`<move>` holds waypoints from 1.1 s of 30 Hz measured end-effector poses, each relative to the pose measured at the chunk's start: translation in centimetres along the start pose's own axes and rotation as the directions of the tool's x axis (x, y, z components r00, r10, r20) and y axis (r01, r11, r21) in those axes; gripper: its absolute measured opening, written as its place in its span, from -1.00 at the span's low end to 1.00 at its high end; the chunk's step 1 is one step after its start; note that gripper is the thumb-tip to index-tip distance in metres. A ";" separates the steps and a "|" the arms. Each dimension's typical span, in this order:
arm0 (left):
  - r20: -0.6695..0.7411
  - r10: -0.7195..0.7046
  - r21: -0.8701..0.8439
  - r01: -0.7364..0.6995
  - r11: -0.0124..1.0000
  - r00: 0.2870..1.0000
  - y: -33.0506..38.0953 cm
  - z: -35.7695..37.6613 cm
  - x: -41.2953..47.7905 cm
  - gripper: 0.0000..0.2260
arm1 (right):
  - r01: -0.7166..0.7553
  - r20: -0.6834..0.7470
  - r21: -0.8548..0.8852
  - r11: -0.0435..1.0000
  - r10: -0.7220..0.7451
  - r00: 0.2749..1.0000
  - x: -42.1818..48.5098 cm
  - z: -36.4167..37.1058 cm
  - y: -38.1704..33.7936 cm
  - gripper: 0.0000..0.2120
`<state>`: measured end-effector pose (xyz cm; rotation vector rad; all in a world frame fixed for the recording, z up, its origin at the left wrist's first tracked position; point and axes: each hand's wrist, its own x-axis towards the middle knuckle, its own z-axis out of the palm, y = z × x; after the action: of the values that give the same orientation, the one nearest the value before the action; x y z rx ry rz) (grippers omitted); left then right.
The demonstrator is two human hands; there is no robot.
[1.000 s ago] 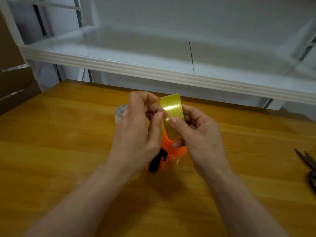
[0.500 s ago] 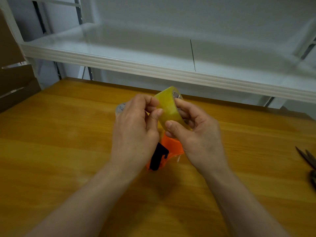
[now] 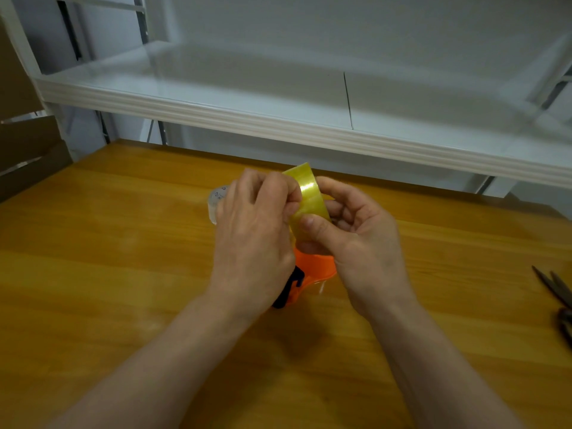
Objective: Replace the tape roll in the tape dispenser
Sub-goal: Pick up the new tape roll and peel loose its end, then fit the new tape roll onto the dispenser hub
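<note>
The glossy, translucent yellow tape roll (image 3: 308,196) stood on edge above mid-table, the left hand (image 3: 253,239) pinching its rim and the right hand (image 3: 362,243) curled round it. Beneath sat the orange plastic tape dispenser (image 3: 315,267). At ten o'clock a clear roll (image 3: 216,202) bore print, possibly lettering, unreadable. Dark scissors (image 3: 554,292) lay at three o'clock on the varnished wooden table (image 3: 108,274).

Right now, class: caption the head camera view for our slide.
The left hand and right hand grip a yellow translucent tape roll above an orange plastic tape dispenser on a wooden table.
</note>
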<state>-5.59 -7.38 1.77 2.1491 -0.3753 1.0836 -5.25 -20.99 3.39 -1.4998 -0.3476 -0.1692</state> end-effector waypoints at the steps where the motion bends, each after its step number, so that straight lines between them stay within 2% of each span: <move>1: 0.001 0.000 -0.044 0.000 0.999 1.000 -0.2 0.0 0.0 -0.88 | 0.005 0.008 0.008 1.000 -0.005 1.000 0.0 -0.1 -0.2 -0.55; 4: 0.005 -0.010 -0.119 0.011 0.993 1.000 -0.8 -0.2 0.2 -0.95 | 0.018 0.024 -0.017 1.000 -0.018 1.000 0.1 -0.4 -0.4 -0.56; 9: -0.038 0.041 -0.143 -0.046 0.989 0.998 -1.3 -0.4 0.5 -0.86 | -0.008 0.029 -0.037 0.999 0.009 1.000 0.1 -0.8 -0.3 -0.70; 13: -0.045 -0.088 -0.204 0.077 0.976 0.995 -1.7 -1.0 1.1 -0.87 | -0.009 -0.033 -0.035 0.999 0.008 0.999 0.5 -1.7 -0.6 -0.70; 16: 0.044 -0.250 -0.243 0.253 0.936 0.967 -1.9 -1.1 1.1 -0.91 | 0.004 -0.075 -0.019 1.000 -0.006 0.997 0.7 -2.6 -1.0 -0.70; 19: 0.244 -0.440 -0.179 0.486 0.855 0.864 -2.4 -1.0 1.2 -0.93 | -0.003 -0.110 -0.008 1.000 0.003 0.994 0.9 -3.1 -1.1 -0.70; 23: 0.540 -0.547 -0.127 0.705 0.698 0.639 -2.4 -1.1 1.5 -0.85 | -0.010 -0.136 -0.025 1.000 0.007 0.991 1.1 -3.5 -0.9 -0.69; 25: 0.623 -0.542 -0.071 0.731 0.678 0.563 -2.1 -1.1 1.4 -0.71 | -0.002 -0.144 -0.030 1.000 -0.002 0.990 1.1 -3.7 -0.8 -0.69; 28: 0.715 -0.521 0.046 0.712 0.700 0.466 -1.8 -1.0 0.9 -0.33 | 0.010 -0.146 -0.056 0.998 -0.018 0.989 1.1 -3.7 -0.6 -0.69; 30: 0.755 -0.508 0.104 0.689 0.717 0.415 -1.6 -1.0 0.8 -0.15 | 0.010 -0.148 -0.063 0.998 -0.020 0.989 1.2 -3.7 -0.5 -0.68; 33: 0.789 -0.486 0.093 0.708 0.700 0.376 -1.4 -1.3 1.1 -0.15 | 0.016 -0.149 -0.073 0.997 -0.027 0.988 1.3 -3.8 -0.4 -0.67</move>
<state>-4.93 -5.47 2.55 2.1003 -0.0432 -0.3738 -3.74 -24.62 4.09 -1.5438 -0.2393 -0.3128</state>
